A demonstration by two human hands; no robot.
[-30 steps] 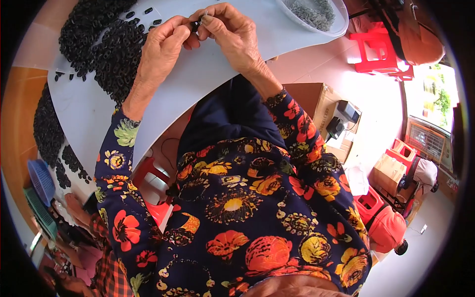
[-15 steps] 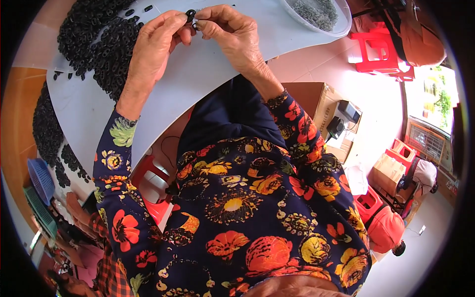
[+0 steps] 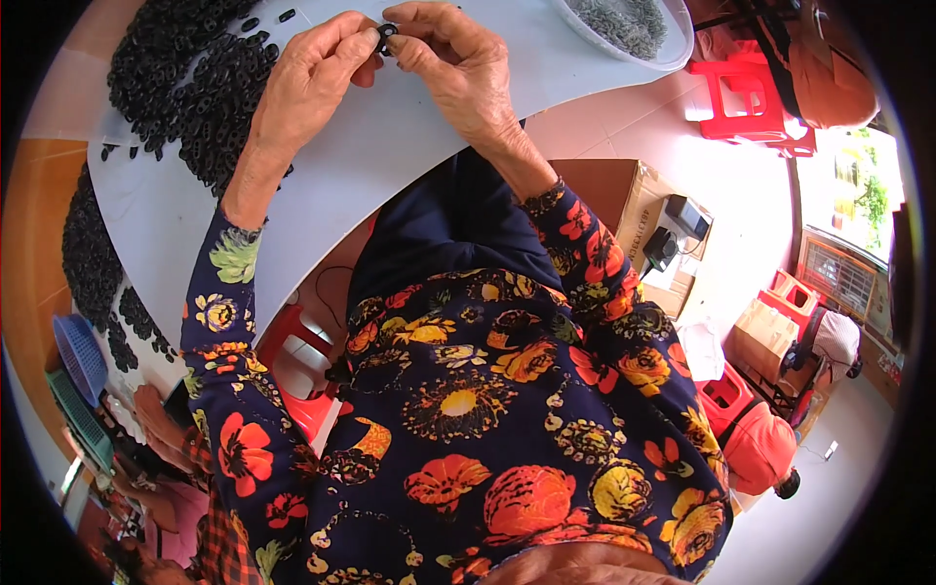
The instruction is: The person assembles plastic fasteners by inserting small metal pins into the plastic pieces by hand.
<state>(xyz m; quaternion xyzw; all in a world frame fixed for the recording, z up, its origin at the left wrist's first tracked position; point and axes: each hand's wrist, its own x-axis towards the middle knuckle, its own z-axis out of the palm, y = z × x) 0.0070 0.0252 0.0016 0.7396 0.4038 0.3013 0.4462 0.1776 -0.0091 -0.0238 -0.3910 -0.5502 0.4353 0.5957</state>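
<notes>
Between my two hands is a small black oval plastic piece [image 3: 387, 35] with holes through it. My left hand [image 3: 314, 83] pinches one side of it between thumb and fingers. From the other side, my right hand [image 3: 456, 66] has its thumb and forefinger closed at the piece's edge; whether a tiny part sits between those fingertips is hidden. A large heap of similar black pieces [image 3: 185, 68] lies on the white table [image 3: 361, 175] to the left of my hands. To the right stands a clear round tub [image 3: 673, 60] of small silvery metal parts [image 3: 624, 24].
A second heap of black pieces [image 3: 90, 258] lies farther left, near a blue basket [image 3: 80, 356] and a co-worker's hand [image 3: 156, 414]. A cardboard box [image 3: 595, 195] stands right of my legs. Red stools [image 3: 736, 102] and another person [image 3: 760, 448] are at the right.
My hands have come closer together, and the left has shifted slightly right and up. The black piece has turned and now sits between the fingertips of both hands.
</notes>
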